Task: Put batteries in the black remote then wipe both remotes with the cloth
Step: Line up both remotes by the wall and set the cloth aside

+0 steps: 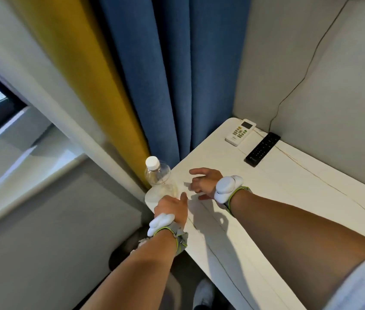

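A black remote (262,149) lies face up near the far edge of the white table (277,198), next to a white remote (240,132) with a small screen. My left hand (172,209) rests at the table's left corner beside a clear plastic bottle (159,175); its fingers are mostly hidden from view. My right hand (204,182) hovers over the table just right of the bottle, fingers spread and empty. Both hands are well short of the remotes. No cloth or batteries can be seen.
Blue and yellow curtains (154,86) hang behind the table's left corner. A thin black cable (300,83) runs down the grey wall to the table. The floor and a white shoe (204,294) show below the table's near edge.
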`<state>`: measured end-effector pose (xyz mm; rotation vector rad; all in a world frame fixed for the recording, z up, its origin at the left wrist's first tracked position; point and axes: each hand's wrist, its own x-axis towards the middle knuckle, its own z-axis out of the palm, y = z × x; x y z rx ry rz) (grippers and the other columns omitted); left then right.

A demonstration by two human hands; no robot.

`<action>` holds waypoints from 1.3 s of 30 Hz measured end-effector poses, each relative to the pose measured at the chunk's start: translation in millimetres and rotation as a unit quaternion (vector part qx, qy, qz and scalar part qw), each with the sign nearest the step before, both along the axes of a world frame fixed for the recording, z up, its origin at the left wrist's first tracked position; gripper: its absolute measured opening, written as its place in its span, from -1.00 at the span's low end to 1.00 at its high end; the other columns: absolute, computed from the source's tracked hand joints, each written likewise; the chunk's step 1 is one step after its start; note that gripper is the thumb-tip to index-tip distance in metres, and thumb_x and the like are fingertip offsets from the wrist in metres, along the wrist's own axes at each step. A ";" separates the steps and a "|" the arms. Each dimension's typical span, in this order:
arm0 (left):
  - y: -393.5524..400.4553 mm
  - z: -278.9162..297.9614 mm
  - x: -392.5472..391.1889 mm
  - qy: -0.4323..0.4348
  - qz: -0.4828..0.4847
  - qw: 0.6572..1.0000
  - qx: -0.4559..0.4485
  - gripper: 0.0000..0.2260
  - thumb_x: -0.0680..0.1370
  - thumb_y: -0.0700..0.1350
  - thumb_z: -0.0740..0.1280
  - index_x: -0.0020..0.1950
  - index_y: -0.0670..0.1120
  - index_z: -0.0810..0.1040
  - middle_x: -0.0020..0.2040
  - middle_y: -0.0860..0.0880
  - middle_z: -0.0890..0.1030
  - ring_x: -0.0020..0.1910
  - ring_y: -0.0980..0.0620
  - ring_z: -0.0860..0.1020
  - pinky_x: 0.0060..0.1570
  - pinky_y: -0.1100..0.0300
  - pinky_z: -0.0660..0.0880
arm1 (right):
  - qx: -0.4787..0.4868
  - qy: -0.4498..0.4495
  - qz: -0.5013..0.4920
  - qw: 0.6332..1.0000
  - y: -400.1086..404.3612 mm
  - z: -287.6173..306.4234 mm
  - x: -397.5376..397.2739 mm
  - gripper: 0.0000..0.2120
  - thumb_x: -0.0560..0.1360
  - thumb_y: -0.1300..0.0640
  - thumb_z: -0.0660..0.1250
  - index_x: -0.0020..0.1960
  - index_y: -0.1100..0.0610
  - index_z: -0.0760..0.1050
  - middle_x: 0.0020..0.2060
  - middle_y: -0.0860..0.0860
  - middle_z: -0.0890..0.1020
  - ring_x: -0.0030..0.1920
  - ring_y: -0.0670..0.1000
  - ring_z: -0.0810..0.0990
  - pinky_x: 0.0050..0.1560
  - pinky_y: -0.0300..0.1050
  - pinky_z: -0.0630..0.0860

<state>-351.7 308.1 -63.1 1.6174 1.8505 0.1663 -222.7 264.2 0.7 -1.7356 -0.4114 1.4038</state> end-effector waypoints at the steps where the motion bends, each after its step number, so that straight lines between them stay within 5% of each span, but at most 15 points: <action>1: 5.2 1.9 -9.7 0.005 0.020 1.000 -0.002 -0.57 0.38 0.35 0.29 -0.33 -0.01 0.46 -0.40 0.06 0.47 -0.43 0.02 0.37 -0.34 0.20 0.26 | 0.002 -0.017 0.026 1.000 6.2 -0.2 -7.9 -0.57 0.47 0.36 0.33 0.30 0.10 0.51 -0.26 -0.09 0.59 -0.18 -0.04 0.54 -0.14 -0.11 0.53; 3: 8.8 3.8 -22.8 -0.012 0.069 0.997 0.014 -0.49 0.31 0.34 0.40 -0.10 -0.06 0.43 -0.21 0.01 0.50 -0.25 -0.08 0.49 -0.24 0.16 0.32 | 0.016 -0.010 0.034 0.999 13.7 -0.2 -21.7 -0.52 0.43 0.39 0.35 0.31 0.08 0.51 -0.24 -0.09 0.56 -0.16 0.01 0.50 -0.20 -0.14 0.52; 6: 10.4 10.6 -30.1 -0.076 0.099 0.987 0.102 -0.37 0.19 0.21 0.56 -0.02 -0.02 0.27 0.00 -0.08 0.51 -0.05 -0.14 0.53 -0.18 0.14 0.29 | 0.043 -0.020 0.012 0.999 21.2 -0.4 -35.7 -0.35 0.38 0.44 0.39 0.37 -0.02 0.46 0.09 0.06 0.50 -0.06 0.10 0.51 -0.29 -0.18 0.48; 10: 23.6 19.8 -41.7 -0.110 0.031 0.988 0.103 -0.28 0.26 0.10 0.55 0.32 -0.04 0.34 0.23 -0.10 0.53 0.13 -0.14 0.54 0.05 0.03 0.50 | 0.081 -0.047 0.035 0.995 33.6 3.8 -54.7 -0.36 0.35 0.42 0.40 0.32 -0.06 0.49 0.23 0.15 0.55 0.02 0.09 0.55 -0.21 -0.21 0.52; 13: 33.2 27.4 -50.8 -0.103 -0.015 0.989 0.103 -0.50 0.38 -0.10 0.44 0.27 -0.13 0.40 0.14 -0.17 0.58 0.10 -0.20 0.57 0.08 0.00 0.52 | 0.098 -0.040 0.055 0.993 41.6 8.4 -70.3 -0.42 0.33 0.40 0.46 0.29 0.02 0.52 0.06 0.14 0.61 -0.12 0.01 0.57 -0.37 -0.38 0.49; 21: 54.4 28.8 -116.9 -0.020 0.041 0.993 0.111 -0.65 0.27 0.12 0.30 -0.07 0.08 0.23 -0.24 0.02 0.55 -0.19 -0.14 0.59 -0.14 0.00 0.57 | 0.095 -0.030 0.131 0.986 66.3 4.8 -133.3 -0.30 0.25 0.19 0.62 0.35 0.09 0.47 0.13 0.02 0.64 0.13 0.05 0.61 0.08 -0.10 0.60; 23: 59.5 25.2 -137.4 0.016 0.048 0.992 0.118 -0.63 0.24 0.18 0.28 -0.08 0.11 0.23 -0.19 -0.02 0.61 -0.19 -0.15 0.60 -0.16 0.01 0.58 | 0.087 -0.037 0.134 0.987 71.3 0.4 -149.1 -0.23 0.24 0.18 0.62 0.39 0.11 0.41 0.21 0.10 0.62 0.20 0.08 0.60 0.26 -0.03 0.54; 26: 61.7 15.4 -172.6 0.047 0.055 0.994 0.079 -0.58 0.19 0.31 0.24 -0.05 0.17 0.28 -0.09 0.04 0.64 -0.13 -0.12 0.62 -0.13 0.04 0.58 | 0.071 -0.025 0.141 0.987 76.9 -6.6 -166.2 -0.24 0.28 0.20 0.60 0.41 0.10 0.37 0.16 0.11 0.63 0.18 0.10 0.60 0.22 0.00 0.55; 33: 59.0 -17.1 -228.7 0.065 0.087 0.994 -0.027 -0.17 0.26 0.12 0.56 0.44 0.00 0.27 0.36 -0.13 0.41 0.31 -0.17 0.44 0.27 -0.02 0.43 | 0.027 -0.083 0.189 0.978 86.2 -29.7 -185.8 -0.17 0.33 0.11 0.57 0.50 0.06 0.26 0.43 0.09 0.39 0.40 0.13 0.42 0.36 -0.06 0.38; 39: 63.8 -22.4 -226.2 0.065 0.107 0.991 -0.046 -0.42 0.43 0.16 0.40 0.37 0.02 0.32 0.33 -0.13 0.43 0.25 -0.18 0.49 0.24 0.00 0.45 | -0.013 -0.090 0.195 0.976 81.7 -42.0 -182.9 -0.33 0.42 0.10 0.48 0.46 0.07 0.31 0.42 0.08 0.42 0.39 0.14 0.43 0.33 -0.05 0.39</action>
